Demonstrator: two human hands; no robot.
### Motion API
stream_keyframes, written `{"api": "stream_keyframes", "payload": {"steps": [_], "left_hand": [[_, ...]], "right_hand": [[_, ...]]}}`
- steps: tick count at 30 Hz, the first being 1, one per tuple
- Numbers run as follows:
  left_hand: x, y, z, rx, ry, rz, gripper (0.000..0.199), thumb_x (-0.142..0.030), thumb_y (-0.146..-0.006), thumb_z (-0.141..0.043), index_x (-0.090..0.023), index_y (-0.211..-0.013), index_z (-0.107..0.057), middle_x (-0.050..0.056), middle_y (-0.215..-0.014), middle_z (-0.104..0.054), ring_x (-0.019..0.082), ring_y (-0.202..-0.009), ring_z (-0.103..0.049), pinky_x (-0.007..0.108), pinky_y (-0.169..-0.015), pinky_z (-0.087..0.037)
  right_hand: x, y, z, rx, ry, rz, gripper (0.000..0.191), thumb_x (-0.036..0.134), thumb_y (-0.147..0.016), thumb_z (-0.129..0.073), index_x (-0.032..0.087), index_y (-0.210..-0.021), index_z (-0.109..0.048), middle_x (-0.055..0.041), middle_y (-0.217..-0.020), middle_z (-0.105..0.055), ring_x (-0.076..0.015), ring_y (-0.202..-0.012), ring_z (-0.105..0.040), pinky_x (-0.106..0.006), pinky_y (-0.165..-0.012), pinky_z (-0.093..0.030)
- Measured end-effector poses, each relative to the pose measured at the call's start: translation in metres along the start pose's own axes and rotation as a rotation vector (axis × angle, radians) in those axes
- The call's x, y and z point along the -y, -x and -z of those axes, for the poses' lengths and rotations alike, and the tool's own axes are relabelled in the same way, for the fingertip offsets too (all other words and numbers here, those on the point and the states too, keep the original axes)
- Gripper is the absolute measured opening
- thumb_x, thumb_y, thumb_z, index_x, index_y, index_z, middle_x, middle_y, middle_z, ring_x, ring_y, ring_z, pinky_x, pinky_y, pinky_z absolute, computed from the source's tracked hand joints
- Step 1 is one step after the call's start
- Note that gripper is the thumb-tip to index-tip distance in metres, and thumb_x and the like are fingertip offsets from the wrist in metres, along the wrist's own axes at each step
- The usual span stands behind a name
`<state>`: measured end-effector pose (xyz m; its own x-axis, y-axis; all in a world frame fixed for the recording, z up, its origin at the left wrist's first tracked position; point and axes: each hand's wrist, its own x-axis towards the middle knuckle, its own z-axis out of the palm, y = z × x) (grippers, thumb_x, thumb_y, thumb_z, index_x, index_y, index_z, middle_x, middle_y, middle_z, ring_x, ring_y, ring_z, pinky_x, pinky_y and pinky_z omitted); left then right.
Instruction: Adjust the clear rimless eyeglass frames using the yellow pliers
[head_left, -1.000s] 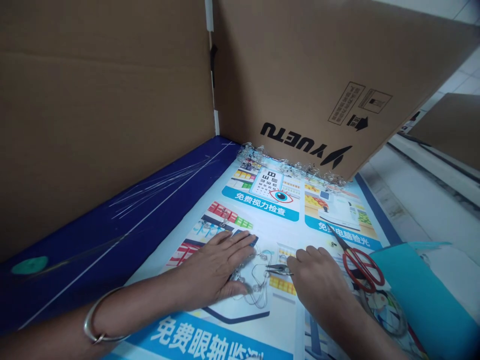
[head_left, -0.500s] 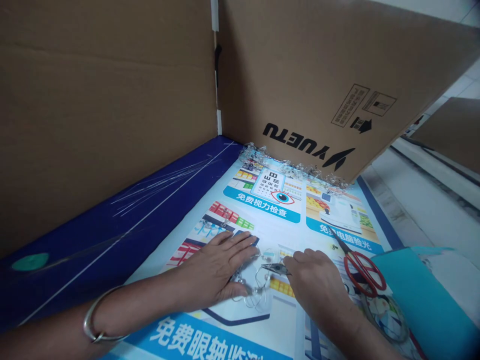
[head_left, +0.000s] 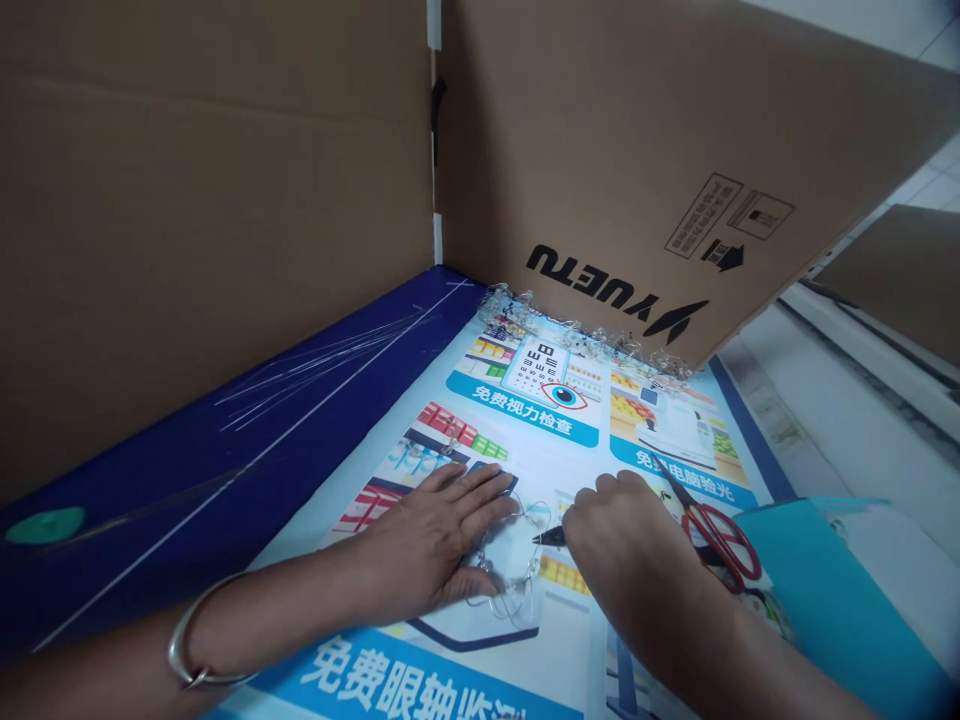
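Note:
A ring of thin bent wire with small clear beads lies on the printed poster. My left hand rests flat over its left side, fingers stretched out, pressing it to the surface. My right hand is closed around a pair of pliers; only the dark pointed jaws show, and the handles are hidden in the fist. The tips of the jaws are at the right side of the wire ring, and I cannot tell whether they touch it.
Red-handled scissors lie right of my right hand, beside a turquoise sheet. Similar wire pieces line the foot of an upright cardboard panel. Loose straight wires and a green oval lie on the blue surface at left.
My right hand has turned over the pliers, so less of them shows, and their tips have shifted slightly right. My left hand stays flat on the wire ring.

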<state>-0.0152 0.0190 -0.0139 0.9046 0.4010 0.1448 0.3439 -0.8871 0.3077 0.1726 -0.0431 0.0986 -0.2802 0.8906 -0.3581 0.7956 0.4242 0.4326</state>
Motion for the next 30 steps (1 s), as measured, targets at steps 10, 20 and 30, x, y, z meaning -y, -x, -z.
{"api": "stream_keyframes", "payload": {"steps": [10,20,30], "left_hand": [[-0.001,-0.001,0.002,-0.061,0.053,0.019,0.067,-0.063,-0.083,-0.037,-0.018,-0.134,-0.034,0.014,-0.139,-0.035,0.031,-0.130,-0.027,0.049,-0.104,-0.019],[-0.003,0.000,0.002,-0.041,-0.018,0.114,0.069,-0.063,-0.084,-0.033,-0.016,-0.134,-0.034,0.015,-0.142,-0.030,0.033,-0.130,-0.025,0.049,-0.103,-0.020],[-0.006,-0.001,0.001,-0.073,-0.021,0.138,0.061,-0.057,-0.084,-0.043,-0.022,-0.132,-0.036,0.010,-0.146,-0.022,0.029,-0.132,-0.022,0.046,-0.104,-0.022]], "right_hand": [[0.003,-0.023,0.015,0.124,0.029,0.043,0.011,0.021,-0.070,-0.065,0.018,-0.061,-0.062,-0.0083,-0.061,-0.060,-0.0222,-0.069,-0.055,-0.035,-0.065,-0.031],[0.003,-0.044,0.015,0.135,0.036,0.088,0.011,0.028,-0.066,-0.069,0.018,-0.067,-0.063,-0.0081,-0.066,-0.062,-0.0237,-0.073,-0.055,-0.037,-0.068,-0.032],[-0.044,0.015,-0.052,-0.016,-0.126,-0.191,0.012,0.017,-0.080,-0.052,0.020,-0.073,-0.062,-0.0045,-0.072,-0.060,-0.0197,-0.071,-0.052,-0.032,-0.064,-0.029]]}}
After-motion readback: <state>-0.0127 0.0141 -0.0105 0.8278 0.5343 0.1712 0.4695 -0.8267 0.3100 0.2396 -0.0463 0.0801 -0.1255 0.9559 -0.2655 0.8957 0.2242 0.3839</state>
